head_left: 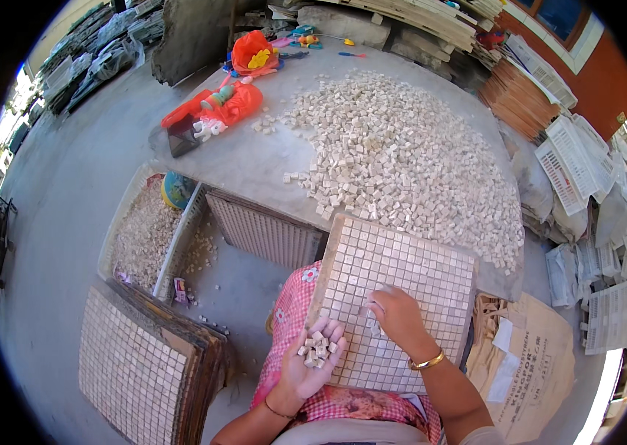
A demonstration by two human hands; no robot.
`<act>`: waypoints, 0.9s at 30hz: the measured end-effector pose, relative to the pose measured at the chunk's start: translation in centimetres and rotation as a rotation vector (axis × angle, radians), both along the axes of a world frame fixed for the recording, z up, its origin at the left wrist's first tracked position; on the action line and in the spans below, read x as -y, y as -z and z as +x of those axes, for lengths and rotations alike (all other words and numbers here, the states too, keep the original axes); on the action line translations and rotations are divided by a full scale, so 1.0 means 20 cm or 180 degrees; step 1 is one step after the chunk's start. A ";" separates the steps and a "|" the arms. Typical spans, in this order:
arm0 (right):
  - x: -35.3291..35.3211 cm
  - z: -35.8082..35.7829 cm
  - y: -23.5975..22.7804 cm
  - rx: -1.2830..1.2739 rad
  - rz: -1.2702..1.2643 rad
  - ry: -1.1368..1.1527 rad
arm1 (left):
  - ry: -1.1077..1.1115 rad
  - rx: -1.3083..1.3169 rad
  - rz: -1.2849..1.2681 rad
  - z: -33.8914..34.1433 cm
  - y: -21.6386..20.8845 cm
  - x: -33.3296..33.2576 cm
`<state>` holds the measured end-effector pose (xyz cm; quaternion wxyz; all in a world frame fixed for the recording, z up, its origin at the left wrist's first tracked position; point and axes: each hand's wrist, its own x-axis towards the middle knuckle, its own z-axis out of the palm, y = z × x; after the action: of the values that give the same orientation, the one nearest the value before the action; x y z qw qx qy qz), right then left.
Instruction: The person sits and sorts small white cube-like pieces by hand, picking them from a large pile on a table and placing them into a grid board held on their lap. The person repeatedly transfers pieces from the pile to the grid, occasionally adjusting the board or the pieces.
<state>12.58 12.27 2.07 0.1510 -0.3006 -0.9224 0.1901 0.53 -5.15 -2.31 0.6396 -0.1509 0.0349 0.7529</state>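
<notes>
Small pale stone mosaic cubes (316,350) lie in a little heap in the palm of my left hand (304,380), whose fingers curl up around them. Beside it, a square grid board (402,259) filled with rows of similar pale tiles leans over my lap against the table edge. My right hand (396,319), with a gold bangle at the wrist, is over the middle of this board. Its thumb and fingers are pinched together close to the tiles. Whatever they hold is hidden by the fingers.
A large heap of loose cubes (395,148) covers much of the grey table (284,159). Red plastic bags (243,104) and toys sit at its far left. To my left stand a white crate (117,230) of tile pieces and stacked tile boards (132,363). White plastic baskets (569,163) are at right.
</notes>
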 end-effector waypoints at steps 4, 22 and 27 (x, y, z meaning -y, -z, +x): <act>0.01 0.00 0.03 -0.0217 0.0074 -0.0069 | 0.0062 -0.0100 -0.0272 -0.01 -0.07 -0.04; 0.31 -0.03 -0.20 -0.0509 -0.1245 -0.0397 | 0.0153 -0.0618 -0.0459 0.01 -0.03 -0.10; 0.11 0.01 -0.17 -0.0477 -0.1174 0.0370 | -0.0241 -0.0084 0.0156 -0.09 0.00 -0.07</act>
<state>12.83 10.04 5.46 0.1723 -0.3608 -0.8392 0.3685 -1.21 -3.74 -2.29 0.6137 -0.1264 0.0192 0.7791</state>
